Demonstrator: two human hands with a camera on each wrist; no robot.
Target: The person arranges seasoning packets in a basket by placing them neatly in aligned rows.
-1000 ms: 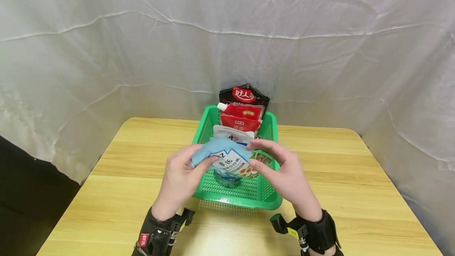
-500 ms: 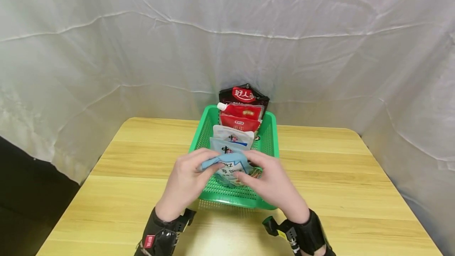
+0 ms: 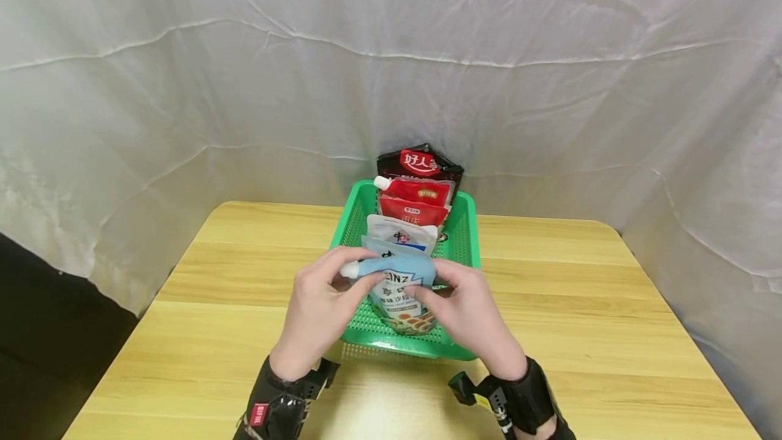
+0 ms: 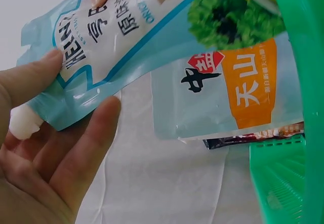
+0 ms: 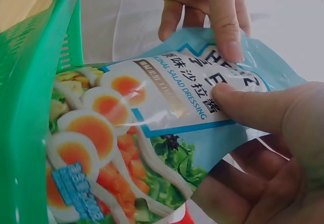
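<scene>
A light blue salad dressing pouch with a white spout stands upright in the near end of a green basket. My left hand pinches its top left corner by the spout. My right hand grips its right side, thumb on the printed front. Both hands hold the pouch. Behind it in the basket stand a pale blue pouch with an orange label, red pouches and a black one.
The basket sits at the middle back of a wooden table. White crumpled cloth hangs behind and beside the table. Black wrist straps carry the cameras near the table's front edge.
The blue pouch has gone from lying tilted above the basket to standing upright in its near end. Both hands came lower and closer together on its top.
</scene>
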